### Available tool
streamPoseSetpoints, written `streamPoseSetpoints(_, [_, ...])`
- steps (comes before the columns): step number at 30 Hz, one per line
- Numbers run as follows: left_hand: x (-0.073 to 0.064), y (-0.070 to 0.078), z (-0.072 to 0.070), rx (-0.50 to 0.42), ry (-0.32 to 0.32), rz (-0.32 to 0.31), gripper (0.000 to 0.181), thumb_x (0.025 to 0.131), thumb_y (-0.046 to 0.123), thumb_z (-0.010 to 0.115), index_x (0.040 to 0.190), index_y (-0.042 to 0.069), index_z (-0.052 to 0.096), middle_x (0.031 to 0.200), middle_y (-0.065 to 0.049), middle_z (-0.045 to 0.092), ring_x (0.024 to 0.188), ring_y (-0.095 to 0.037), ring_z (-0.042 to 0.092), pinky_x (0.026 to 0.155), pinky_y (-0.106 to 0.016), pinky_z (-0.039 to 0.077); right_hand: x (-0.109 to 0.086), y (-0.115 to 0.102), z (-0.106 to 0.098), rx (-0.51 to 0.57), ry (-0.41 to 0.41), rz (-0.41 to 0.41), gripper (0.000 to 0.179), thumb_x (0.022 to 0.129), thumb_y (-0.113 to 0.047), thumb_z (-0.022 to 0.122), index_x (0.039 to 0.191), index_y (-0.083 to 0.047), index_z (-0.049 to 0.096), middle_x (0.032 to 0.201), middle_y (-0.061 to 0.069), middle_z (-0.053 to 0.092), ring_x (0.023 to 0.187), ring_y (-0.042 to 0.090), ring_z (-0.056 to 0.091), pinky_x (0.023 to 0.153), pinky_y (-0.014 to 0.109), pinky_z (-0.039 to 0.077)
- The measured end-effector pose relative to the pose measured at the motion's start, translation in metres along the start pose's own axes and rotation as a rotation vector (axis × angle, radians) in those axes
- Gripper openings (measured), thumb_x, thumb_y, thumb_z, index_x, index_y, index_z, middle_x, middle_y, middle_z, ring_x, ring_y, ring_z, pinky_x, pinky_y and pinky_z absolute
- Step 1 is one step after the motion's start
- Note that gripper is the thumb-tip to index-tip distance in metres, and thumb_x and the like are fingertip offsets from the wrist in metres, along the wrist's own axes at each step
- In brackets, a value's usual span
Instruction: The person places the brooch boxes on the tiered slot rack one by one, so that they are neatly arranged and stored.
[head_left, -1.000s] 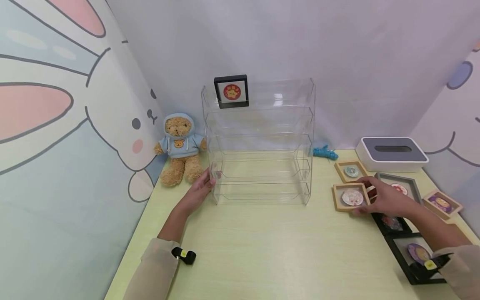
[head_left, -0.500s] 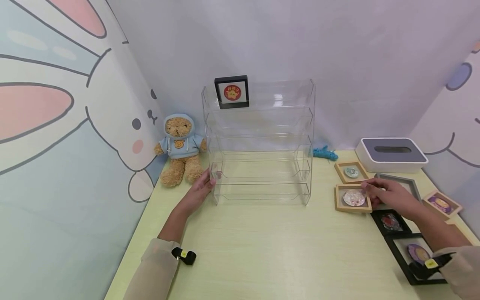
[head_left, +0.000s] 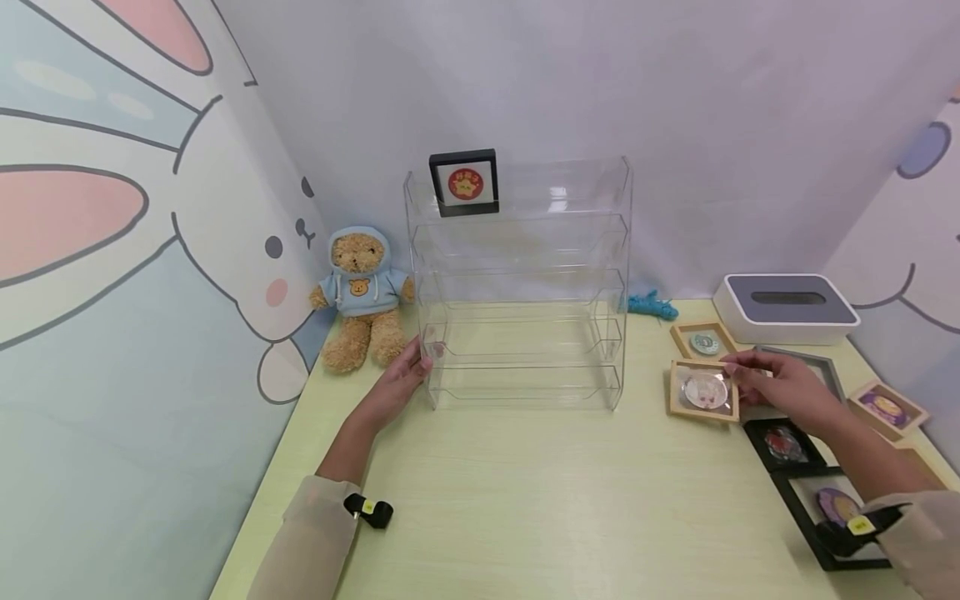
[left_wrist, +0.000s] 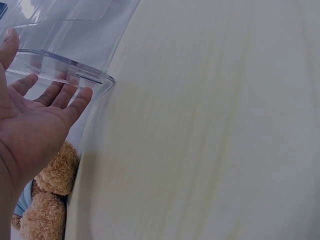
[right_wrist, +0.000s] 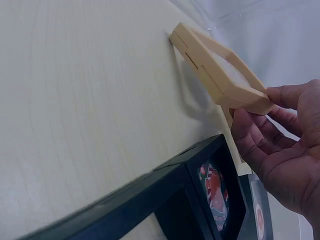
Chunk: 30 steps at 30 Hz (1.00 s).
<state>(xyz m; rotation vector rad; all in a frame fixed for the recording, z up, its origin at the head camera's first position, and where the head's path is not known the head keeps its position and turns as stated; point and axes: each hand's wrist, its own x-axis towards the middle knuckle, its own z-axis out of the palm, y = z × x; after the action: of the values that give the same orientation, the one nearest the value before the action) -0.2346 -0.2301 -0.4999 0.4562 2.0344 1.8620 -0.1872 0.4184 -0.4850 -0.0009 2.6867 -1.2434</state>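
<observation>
My right hand (head_left: 783, 390) pinches the right edge of a square light-wood frame (head_left: 703, 390) with a round badge inside. In the right wrist view the frame (right_wrist: 220, 70) is tilted, its near side raised off the table and a shadow beneath it. At the other side, my left hand (head_left: 393, 387) rests against the left side panel of a clear tiered acrylic rack (head_left: 525, 367). Its fingers (left_wrist: 77, 102) are loosely extended at the rack's lower edge in the left wrist view. A black frame (head_left: 465, 210) with a red star picture stands on the rack's top tier.
More frames lie at the right: a wooden one (head_left: 678, 333), a grey one (head_left: 834, 379), black ones (head_left: 813, 560) and a small wooden one (head_left: 911, 417). A tissue box (head_left: 787, 329) stands behind them. Left of the rack sits a teddy bear (head_left: 356, 287); a blue item (head_left: 651, 306) lies to its right.
My right hand has shifted its grip on the wooden frame, and the frame has tilted up from lying nearly flat. My left hand and the rack have stayed put.
</observation>
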Motion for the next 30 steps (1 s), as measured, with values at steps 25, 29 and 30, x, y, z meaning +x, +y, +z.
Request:
streamPoseSetpoints(25, [0.0,-0.001,0.0,-0.008,-0.003,0.002,0.075,0.121,0.038,0.046,0.18,0.024,0.002,0.188,-0.004,0.005,0.175,-0.029,0.007,0.141,-0.057,0.012,0.012,-0.073,-0.024,-0.066,0.399,-0.533,0.033,0.102,0.012,0.07,0.134,0.006,0.071,0.114,-0.024,0.059,0.088,-0.022,0.067,0.077,-0.001,0.052])
streamPoseSetpoints(29, [0.0,-0.001,0.0,-0.007,-0.003,0.003,0.075,0.121,0.038,0.046,0.18,0.024,0.003,0.188,-0.004,0.008,0.175,-0.029,0.008,0.141,-0.057,0.012,0.014,-0.093,-0.035,-0.06,0.409,-0.542,0.032,0.104,0.009,0.068,0.136,0.005,0.07,0.114,-0.022,0.061,0.086,-0.02,0.068,0.077,-0.001,0.052])
streamPoseSetpoints(30, [0.0,-0.001,0.0,-0.008,-0.003,0.004,0.075,0.121,0.038,0.046,0.18,0.024,0.003,0.188,-0.004,0.009,0.175,-0.029,0.008,0.141,-0.057,0.012,0.015,-0.098,-0.038,-0.059,0.414,-0.539,0.031,0.105,0.008,0.068,0.136,0.005,0.07,0.114,-0.022,0.061,0.087,-0.02,0.068,0.076,-0.001,0.053])
